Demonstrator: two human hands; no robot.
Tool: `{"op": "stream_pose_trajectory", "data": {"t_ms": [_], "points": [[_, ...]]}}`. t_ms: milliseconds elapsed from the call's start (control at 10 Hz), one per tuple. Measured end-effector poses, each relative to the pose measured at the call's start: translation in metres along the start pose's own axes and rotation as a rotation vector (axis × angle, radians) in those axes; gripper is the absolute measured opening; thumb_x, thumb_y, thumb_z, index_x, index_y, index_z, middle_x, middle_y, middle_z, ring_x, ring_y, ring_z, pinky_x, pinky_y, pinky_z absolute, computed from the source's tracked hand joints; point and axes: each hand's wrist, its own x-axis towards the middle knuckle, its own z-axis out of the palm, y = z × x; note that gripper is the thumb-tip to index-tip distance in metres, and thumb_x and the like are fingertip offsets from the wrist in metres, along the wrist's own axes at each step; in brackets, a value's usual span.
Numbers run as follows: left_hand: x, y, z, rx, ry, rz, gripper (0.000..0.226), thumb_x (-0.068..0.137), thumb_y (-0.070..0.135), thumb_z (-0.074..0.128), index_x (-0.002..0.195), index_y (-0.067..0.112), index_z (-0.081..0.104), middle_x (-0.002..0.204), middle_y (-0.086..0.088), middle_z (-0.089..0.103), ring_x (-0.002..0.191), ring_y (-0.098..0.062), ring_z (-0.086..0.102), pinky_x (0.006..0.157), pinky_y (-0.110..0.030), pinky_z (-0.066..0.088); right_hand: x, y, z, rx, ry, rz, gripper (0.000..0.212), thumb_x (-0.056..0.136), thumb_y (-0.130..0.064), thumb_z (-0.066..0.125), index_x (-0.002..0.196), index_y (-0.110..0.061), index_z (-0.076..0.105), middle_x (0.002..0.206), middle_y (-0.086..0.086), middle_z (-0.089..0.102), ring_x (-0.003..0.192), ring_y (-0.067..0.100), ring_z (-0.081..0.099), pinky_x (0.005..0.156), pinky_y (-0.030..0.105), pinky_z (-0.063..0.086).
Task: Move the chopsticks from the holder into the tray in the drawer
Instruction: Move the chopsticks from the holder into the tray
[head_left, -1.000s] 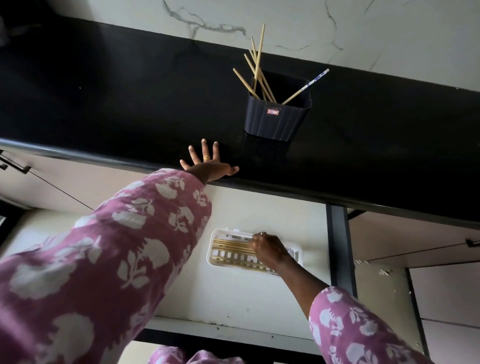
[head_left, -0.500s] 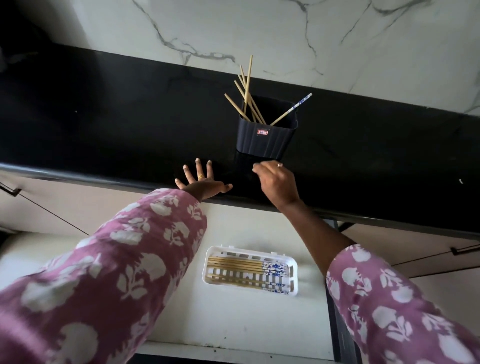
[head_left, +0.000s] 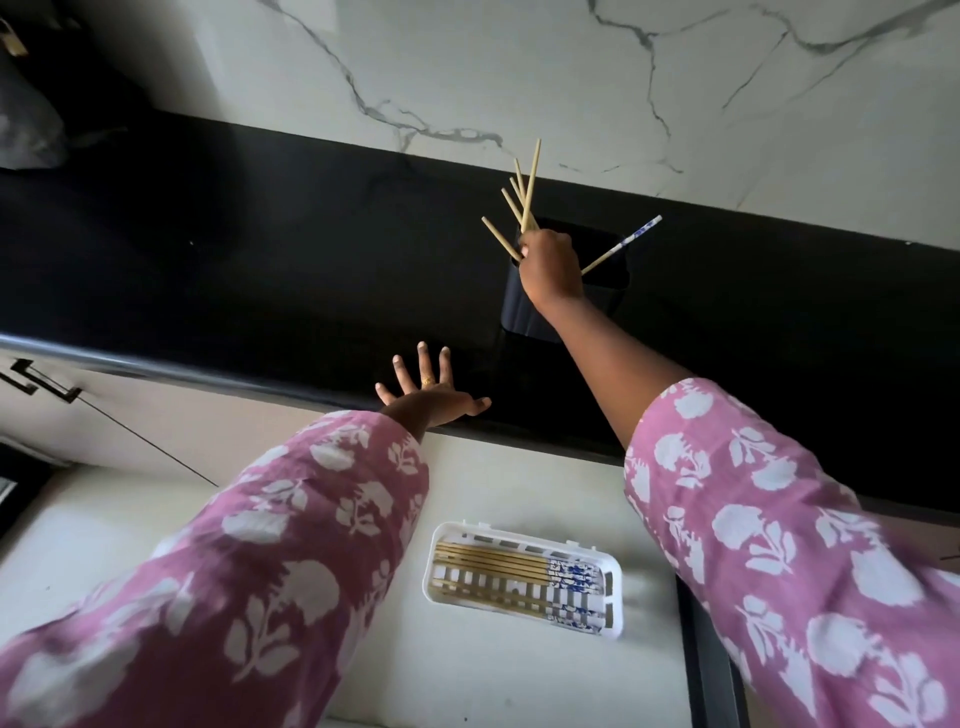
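While the left hand (head_left: 431, 388) lies flat with its fingers spread and grasping nothing, just in front of the holder (head_left: 522, 312) and to its left, the right hand (head_left: 551, 267) sits over the holder's mouth. Its fingers curl round the lower part of the bamboo chopsticks (head_left: 532, 184), which fan upward and to the left out of the grip. A ring shows on one finger of the left hand.

One patterned chopstick (head_left: 623, 244), blue and white at its upper end, leans out of the holder to the right of the right hand. Whether that hand touches it cannot be told.

The holder is dark and stands on the black counter (head_left: 260, 260); a white marble wall (head_left: 519, 78) with grey veins rises just behind it.

Below the holder and nearer the person, the open drawer (head_left: 519, 675) has a pale floor. On that floor lies the white tray (head_left: 616, 597), almost straight below the holder. Inside it, several laid chopsticks (head_left: 493, 557) rest side by side, their patterned ends to the right.

Both arms wear pink sleeves (head_left: 260, 571) printed with white flowers.
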Motion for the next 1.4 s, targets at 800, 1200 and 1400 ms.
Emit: {"op": "stream_pose_trajectory", "data": {"t_ms": [800,1200,1400], "points": [[-0.002,0.0,-0.001,-0.012,0.008,0.011,0.094,0.084,0.071,0.041,0.15,0.033,-0.014,0.157,0.004,-0.026,0.143,-0.035,-0.023,0.112,-0.061,-0.005,0.019,0.005,-0.014,0.303,-0.243,0.222,0.02,0.088,-0.003,0.059,0.105,0.0,0.071,0.114,0.015,0.068,0.105,0.023,0.064,0.089,0.024,0.053],[-0.001,0.0,0.002,-0.012,0.018,0.001,0.093,0.084,0.071,0.041,0.15,0.033,-0.013,0.157,0.005,-0.026,0.143,-0.035,-0.023,0.112,-0.061,-0.005,0.008,0.012,-0.019,0.235,-0.345,0.104,0.025,0.094,-0.011,0.053,0.113,-0.001,0.066,0.123,0.016,0.062,0.117,0.028,0.055,0.095,0.029,0.041],[0.0,0.001,0.002,-0.012,0.022,-0.002,0.094,0.083,0.071,0.042,0.149,0.034,-0.014,0.156,0.005,-0.027,0.143,-0.034,-0.024,0.112,-0.061,-0.005,0.009,0.014,-0.013,0.223,-0.313,0.091,0.022,0.085,-0.008,0.066,0.105,-0.002,0.068,0.115,0.016,0.066,0.11,0.027,0.06,0.088,0.029,0.046]]}}
